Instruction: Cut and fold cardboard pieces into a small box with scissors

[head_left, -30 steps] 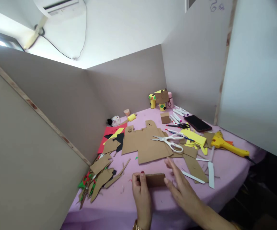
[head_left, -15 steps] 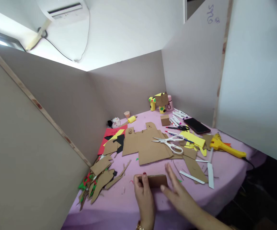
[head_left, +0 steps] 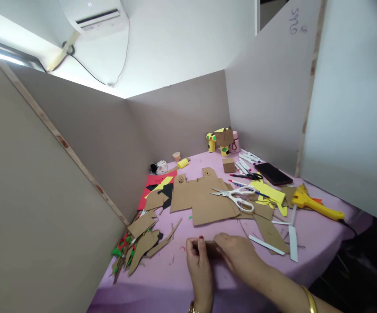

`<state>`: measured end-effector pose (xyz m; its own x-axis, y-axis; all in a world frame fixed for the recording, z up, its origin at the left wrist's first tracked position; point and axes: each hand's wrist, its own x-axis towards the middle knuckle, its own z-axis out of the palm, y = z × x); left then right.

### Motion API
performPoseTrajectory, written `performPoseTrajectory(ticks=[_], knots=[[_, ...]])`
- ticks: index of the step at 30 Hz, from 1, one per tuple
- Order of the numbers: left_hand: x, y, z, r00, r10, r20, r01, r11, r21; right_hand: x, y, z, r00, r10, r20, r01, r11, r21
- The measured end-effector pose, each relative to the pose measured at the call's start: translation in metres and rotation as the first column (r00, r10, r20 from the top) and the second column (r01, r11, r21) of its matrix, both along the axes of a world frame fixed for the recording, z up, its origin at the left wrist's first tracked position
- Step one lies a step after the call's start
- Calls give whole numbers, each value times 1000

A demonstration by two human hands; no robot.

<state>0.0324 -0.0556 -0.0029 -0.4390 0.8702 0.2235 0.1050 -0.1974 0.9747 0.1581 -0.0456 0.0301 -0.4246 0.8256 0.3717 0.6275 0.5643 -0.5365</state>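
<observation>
A small brown piece of cardboard (head_left: 212,250) is held low over the front of the table. My left hand (head_left: 200,261) grips its left end, with the thumb on the near side. Around its right end my right hand (head_left: 236,254) is closed, covering much of the piece; those fingertips are partly hidden. Beyond my hands lies a large cut cardboard sheet (head_left: 201,200) with two tabs on its far edge. White-handled scissors (head_left: 237,195) rest partly spread on that sheet.
Cardboard scraps (head_left: 143,248) pile up at the left. To the right are a yellow glue gun (head_left: 315,206), white strips (head_left: 266,244), yellow paper (head_left: 269,191) and a phone (head_left: 273,173). Markers (head_left: 249,158) and decorated yellow tubes (head_left: 211,143) stand or lie farther back. Grey panels enclose the table.
My right hand, spread beside the cardboard piece before, has moved left and closed on its right end. My left hand keeps its hold. The whole view has shifted slightly.
</observation>
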Motion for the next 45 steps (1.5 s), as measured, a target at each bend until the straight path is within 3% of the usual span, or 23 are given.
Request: performPoseTrajectory(ticks=[4, 8, 12, 14, 17, 19, 21, 24, 26, 28, 30, 32, 34, 36, 39, 42, 44, 45], knots=[[1, -2, 7, 999, -3, 40, 3, 1000, 10, 4, 0, 4, 1000, 16, -11, -16, 1000, -1], [-10, -3, 16, 987, 96, 129, -101, 994, 32, 15, 0, 3, 992, -24, -123, 20, 999, -33], [-14, -7, 5, 962, 200, 185, -191, 979, -63, 22, 3, 2, 946, -41, -320, 9, 995, -103], [-5, -13, -6, 950, 107, 294, -104, 994, -26, 21, -3, 1, 853, -51, -519, -77, 972, -222], [15, -25, -14, 881, -104, 461, 114, 993, 6, 14, -23, -5, 573, -205, -793, -304, 846, -438], [27, -35, -10, 845, -91, 528, 162, 983, -91, 9, -39, -10, 438, -312, -843, -381, 785, -488], [34, -46, -3, 824, -46, 564, 178, 967, -183, 6, -54, -14, 385, -350, -854, -400, 771, -496], [38, -62, 9, 798, -21, 603, 190, 957, -218, 8, -70, -17, 425, -284, -859, -445, 761, -472], [32, -71, 16, 779, 2, 627, 181, 957, -228, 14, -79, -20, 500, -203, -842, -472, 751, -462], [19, -76, 21, 791, 34, 610, 137, 963, -232, 23, -86, -25, 594, -162, -788, -407, 784, -468], [-2, -76, 25, 867, 81, 491, 27, 978, -208, 35, -90, -32, 711, -164, -684, -216, 875, -434], [-26, -71, 25, 973, 145, 177, -118, 980, -157, 50, -91, -36, 846, -172, -504, 27, 959, -281], [-48, -60, 22, 963, 187, -194, -197, 980, -36, 63, -88, -36, 949, -164, -270, 151, 986, -70], [-64, -46, 14, 859, 85, -504, -16, 990, 140, 75, -79, -32, 989, -104, -103, 111, 992, 57], [-80, -25, -9, 626, 74, -776, 194, 950, 246, 90, -57, -26, 998, 68, -7, -67, 991, 113], [-91, -5, -37, 403, 198, -893, 375, 855, 359, 106, -28, -29, 981, 169, 90, -182, 971, 154], [-94, 3, -53, 355, 257, -899, 370, 844, 388, 115, -12, -37, 986, 120, 119, -141, 971, 191], [-94, 5, -59, 371, 290, -883, 327, 849, 416, 119, -6, -41, 987, 93, 129, -119, 971, 210]])
